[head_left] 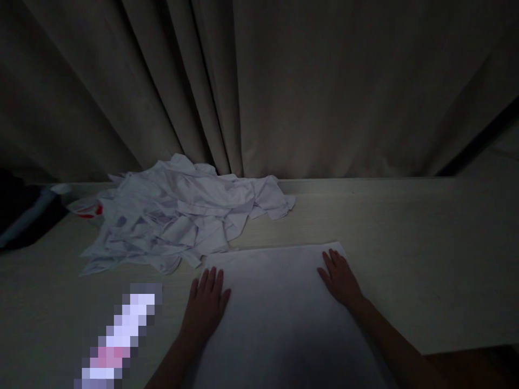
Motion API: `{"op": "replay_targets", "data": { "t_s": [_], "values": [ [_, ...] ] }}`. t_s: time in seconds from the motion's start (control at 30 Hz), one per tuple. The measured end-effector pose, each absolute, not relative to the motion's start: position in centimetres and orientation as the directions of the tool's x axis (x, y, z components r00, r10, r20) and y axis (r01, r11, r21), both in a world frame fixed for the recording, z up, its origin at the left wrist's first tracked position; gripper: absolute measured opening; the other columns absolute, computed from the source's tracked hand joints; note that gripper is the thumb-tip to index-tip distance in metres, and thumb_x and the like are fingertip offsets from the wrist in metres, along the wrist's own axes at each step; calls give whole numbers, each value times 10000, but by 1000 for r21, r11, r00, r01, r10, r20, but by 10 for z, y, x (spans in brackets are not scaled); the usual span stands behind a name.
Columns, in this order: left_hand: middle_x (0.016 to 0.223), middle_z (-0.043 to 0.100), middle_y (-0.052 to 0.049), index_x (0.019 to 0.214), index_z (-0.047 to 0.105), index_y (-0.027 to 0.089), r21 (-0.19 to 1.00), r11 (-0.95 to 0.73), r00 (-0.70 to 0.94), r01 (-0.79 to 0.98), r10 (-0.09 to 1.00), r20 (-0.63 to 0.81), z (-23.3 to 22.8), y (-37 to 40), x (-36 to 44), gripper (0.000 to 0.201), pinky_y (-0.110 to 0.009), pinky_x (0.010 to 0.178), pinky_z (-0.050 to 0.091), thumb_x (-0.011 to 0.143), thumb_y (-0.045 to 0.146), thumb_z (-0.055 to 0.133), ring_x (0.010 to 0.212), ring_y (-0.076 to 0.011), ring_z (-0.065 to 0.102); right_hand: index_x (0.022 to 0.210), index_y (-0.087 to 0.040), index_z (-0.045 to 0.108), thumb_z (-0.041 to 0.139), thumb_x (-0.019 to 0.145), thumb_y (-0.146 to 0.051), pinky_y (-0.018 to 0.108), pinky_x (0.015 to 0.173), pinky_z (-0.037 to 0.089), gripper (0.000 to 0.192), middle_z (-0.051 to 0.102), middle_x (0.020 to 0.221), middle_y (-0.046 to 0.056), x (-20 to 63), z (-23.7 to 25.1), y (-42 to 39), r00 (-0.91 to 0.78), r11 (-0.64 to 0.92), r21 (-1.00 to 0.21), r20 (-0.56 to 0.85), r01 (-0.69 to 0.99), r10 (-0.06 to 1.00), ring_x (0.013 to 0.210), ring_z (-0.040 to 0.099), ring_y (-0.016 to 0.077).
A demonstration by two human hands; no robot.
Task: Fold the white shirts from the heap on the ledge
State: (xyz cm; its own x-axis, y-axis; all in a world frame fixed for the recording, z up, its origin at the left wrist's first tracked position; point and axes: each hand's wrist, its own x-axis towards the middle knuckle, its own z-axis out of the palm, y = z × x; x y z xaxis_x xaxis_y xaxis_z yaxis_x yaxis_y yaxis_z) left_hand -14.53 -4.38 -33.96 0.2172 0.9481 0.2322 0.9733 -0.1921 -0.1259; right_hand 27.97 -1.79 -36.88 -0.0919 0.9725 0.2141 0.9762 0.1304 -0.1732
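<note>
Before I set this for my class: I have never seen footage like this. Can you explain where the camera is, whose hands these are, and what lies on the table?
There is one picture, taken by a camera worn on a person's head, looking forward and down. The room is dim. There is no machine here: the two bare hands belong to the wearer. The left hand and the right hand lie flat, fingers spread, on a smooth white cloth that is spread out flat on a pale table. The left hand rests at the cloth's left edge, the right near its far right corner. Neither hand grips anything. Behind, to the left, lies a crumpled pile of white cloths. A grey curtain hangs along the table's far edge. A blurred patch covers something at the lower left, so I cannot tell what it is.
</note>
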Motion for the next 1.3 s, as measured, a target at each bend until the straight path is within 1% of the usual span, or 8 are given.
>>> {"op": "replay_targets", "data": {
  "t_s": [0.27,0.53,0.63,0.77,0.93,1.07,1.2,1.3],
  "values": [
    [1401,431,-224,1332,412,64,-59,-234,241,970,938,251,-335,-6,-135,653,-477,1070,328,868,520,353,1323,-335,365,1383,-102,381,275,910,-558,494,1113,197,666,294,1482,159,282,-369,-5,-62,104,-160,246,982,967,1379,206,298],
    [1419,401,-230,1345,397,81,-82,-171,187,982,948,256,-337,1,-131,668,-569,1070,268,861,537,342,1340,-372,320,1378,-89,384,273,917,-541,494,1111,201,655,310,1468,183,280,-368,-3,-80,114,-128,243,985,967,1381,206,289],
    [1405,406,-256,1327,410,43,-55,-154,163,987,931,328,-328,-20,-124,651,-554,1070,287,860,495,374,1355,-381,283,1402,-74,331,282,924,-504,503,1116,189,644,261,1487,190,272,-358,-21,-89,131,-130,291,983,953,1393,159,290],
    [1441,365,-234,1345,383,47,47,-165,135,985,917,376,-341,-77,-128,634,-511,1085,310,860,455,395,1381,-348,236,1431,-131,285,322,921,-478,494,1124,187,618,200,1516,148,266,-361,-66,-122,172,-122,336,978,934,1401,125,276],
    [1416,424,-198,1339,416,96,52,-152,127,987,936,329,-368,-116,-140,623,-489,1055,370,846,477,413,1325,-327,364,1402,-137,355,345,908,-509,502,1106,238,619,285,1482,164,269,-379,-95,-83,131,-150,288,980,954,1375,221,295],
    [1393,446,-213,1304,471,98,35,-122,106,992,948,301,-360,-120,-143,599,-526,1047,353,848,479,398,1315,-348,375,1379,-128,394,354,900,-519,510,1099,249,619,313,1468,174,272,-373,-97,-56,114,-163,324,980,945,1365,243,309],
    [1413,413,-223,1316,447,65,41,-10,-4,999,948,318,-356,-152,-156,620,-571,1037,328,860,467,327,1349,-379,296,1436,-145,275,338,912,-465,527,1105,232,617,194,1518,147,283,-369,-134,-11,91,-172,418,981,908,1390,158,304],
    [1415,419,-203,1322,446,86,65,-32,14,997,964,266,-369,-189,-165,608,-562,1016,357,870,462,292,1335,-374,327,1455,-198,225,358,904,-468,528,1099,249,628,192,1523,118,295,-385,-175,-35,106,-154,407,982,913,1377,211,301]
  ]
}}
